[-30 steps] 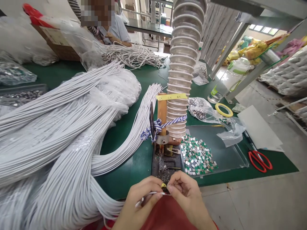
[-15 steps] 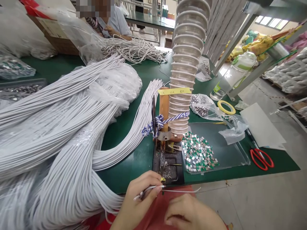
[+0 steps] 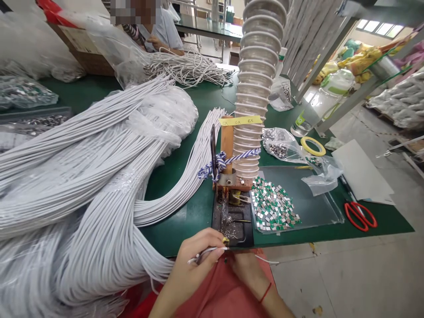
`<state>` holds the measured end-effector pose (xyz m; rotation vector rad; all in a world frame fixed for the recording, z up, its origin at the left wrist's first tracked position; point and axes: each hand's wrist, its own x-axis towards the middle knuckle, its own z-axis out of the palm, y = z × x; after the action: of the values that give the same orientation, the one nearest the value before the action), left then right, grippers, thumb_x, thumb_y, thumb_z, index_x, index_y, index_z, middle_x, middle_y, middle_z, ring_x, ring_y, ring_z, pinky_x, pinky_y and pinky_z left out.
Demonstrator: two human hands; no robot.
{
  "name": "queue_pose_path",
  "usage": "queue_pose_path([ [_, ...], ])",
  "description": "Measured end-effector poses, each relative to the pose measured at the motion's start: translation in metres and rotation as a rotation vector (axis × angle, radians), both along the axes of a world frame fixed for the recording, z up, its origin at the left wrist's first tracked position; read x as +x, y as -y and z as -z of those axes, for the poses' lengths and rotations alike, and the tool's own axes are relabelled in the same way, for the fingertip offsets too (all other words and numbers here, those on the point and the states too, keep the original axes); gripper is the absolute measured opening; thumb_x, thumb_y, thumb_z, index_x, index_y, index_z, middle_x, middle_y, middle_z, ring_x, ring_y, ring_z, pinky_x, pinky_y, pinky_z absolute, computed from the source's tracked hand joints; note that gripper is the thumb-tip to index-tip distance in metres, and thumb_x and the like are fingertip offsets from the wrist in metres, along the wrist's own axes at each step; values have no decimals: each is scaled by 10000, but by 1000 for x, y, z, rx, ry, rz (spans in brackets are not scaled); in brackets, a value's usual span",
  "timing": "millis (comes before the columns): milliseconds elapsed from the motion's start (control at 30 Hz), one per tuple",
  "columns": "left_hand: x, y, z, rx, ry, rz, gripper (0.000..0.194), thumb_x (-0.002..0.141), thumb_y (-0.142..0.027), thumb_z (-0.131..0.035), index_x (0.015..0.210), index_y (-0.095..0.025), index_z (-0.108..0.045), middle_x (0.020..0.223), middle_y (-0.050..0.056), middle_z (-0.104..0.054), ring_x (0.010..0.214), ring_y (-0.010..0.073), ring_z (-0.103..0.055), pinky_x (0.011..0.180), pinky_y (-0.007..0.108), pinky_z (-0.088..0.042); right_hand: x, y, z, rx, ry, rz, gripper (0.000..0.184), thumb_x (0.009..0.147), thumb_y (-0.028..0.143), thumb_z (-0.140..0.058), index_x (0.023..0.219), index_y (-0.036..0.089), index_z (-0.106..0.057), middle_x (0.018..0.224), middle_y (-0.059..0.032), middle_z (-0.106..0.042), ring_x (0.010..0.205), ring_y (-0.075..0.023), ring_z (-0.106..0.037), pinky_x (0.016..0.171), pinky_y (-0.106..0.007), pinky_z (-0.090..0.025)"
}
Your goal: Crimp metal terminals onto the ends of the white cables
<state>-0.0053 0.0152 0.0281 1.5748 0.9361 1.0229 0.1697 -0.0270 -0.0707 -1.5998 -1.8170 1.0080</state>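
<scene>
"Where was the white cable (image 3: 208, 250)?"
"Pinched in my left fingers (image 3: 206, 239), crosswise, tip rightward, before the black tray (image 3: 245, 238). My right hand's (image 3: 247, 267) grip (hidden near the tabletop's (image 3: 183, 223) edge) I couldn't tell."

You have two hands, left (image 3: 200, 254) and right (image 3: 247, 267), one striped cord (image 3: 221, 162), one yellow label (image 3: 241, 120), one tape roll (image 3: 314, 154), one pair of scissors (image 3: 361, 217); you face uncountably many chips (image 3: 274, 207) and cables (image 3: 109, 176).
</scene>
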Motion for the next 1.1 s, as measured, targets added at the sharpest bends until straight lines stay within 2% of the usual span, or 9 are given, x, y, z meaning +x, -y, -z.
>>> queue_pose_path([
  [200,-1,0,2,8,-2,8,176,898,-84,-610,812,-185,-726,843,42,-727,778,169,-680,718,232,-509,-8,3,12,-6,4,-50,467,826,-14,-490,1057,314,-729,967,-1,-784,861,-254,-722,762,-302,-568],
  [367,-1,0,1,5,-5,3,173,905,-109,-614,797,-185,-726,833,48,-729,771,179,-683,709,241,-515,-8,1,15,-53,-22,-93,534,807,-58,-454,1021,346,-730,942,8,-787,847,-254,-721,732,-291,-557],
  [500,-2,0,0,-8,-14,26,183,921,-148,-609,786,-181,-728,824,60,-734,767,189,-688,710,255,-521,-2,3,9,-114,-73,-153,450,790,-41,-448,953,261,-740,866,-21,-764,780,-230,-700,711,-289,-543],
  [600,-3,1,1,-22,-11,50,190,928,-169,-607,787,-181,-734,814,65,-737,766,198,-691,717,267,-522,3,8,-12,-184,-135,-224,309,736,-16,-520,815,199,-727,739,-4,-721,659,-182,-648,604,-229,-500],
  [667,-4,1,0,-42,3,60,185,923,-171,-615,783,-184,-734,814,60,-738,765,194,-690,721,261,-518,6,11,-38,-232,-188,-294,214,708,17,-607,736,199,-716,668,32,-685,565,-135,-590,515,-179,-440],
  [733,-4,0,0,-64,15,66,175,911,-165,-630,772,-187,-734,816,52,-737,748,182,-688,708,246,-512,12,12,-70,-262,-238,-315,130,794,137,-656,699,209,-709,636,37,-653,545,-119,-555,484,-168,-405],
  [867,-5,-2,-1,-78,19,71,179,904,-166,-638,757,-187,-738,805,46,-729,728,174,-679,688,236,-502,26,4,-125,-252,-564,-399,365,921,505,-611,729,214,-721,760,-44,-700,716,-182,-641,688,-259,-502],
  [967,-5,-1,1,-93,-4,75,194,917,-214,-633,756,-187,-737,831,61,-728,752,194,-677,714,263,-504,30,-7,-137,-64,-532,-165,262,937,406,-625,787,214,-721,765,-54,-686,705,-190,-628,658,-270,-483],
  [1100,-5,-1,2,-89,-31,55,215,929,-253,-618,752,-189,-723,843,70,-726,755,204,-680,722,275,-511,19,-18,-126,14,-392,113,145,928,254,-587,841,203,-693,763,-32,-625,632,-167,-526,563,-256,-405],
])
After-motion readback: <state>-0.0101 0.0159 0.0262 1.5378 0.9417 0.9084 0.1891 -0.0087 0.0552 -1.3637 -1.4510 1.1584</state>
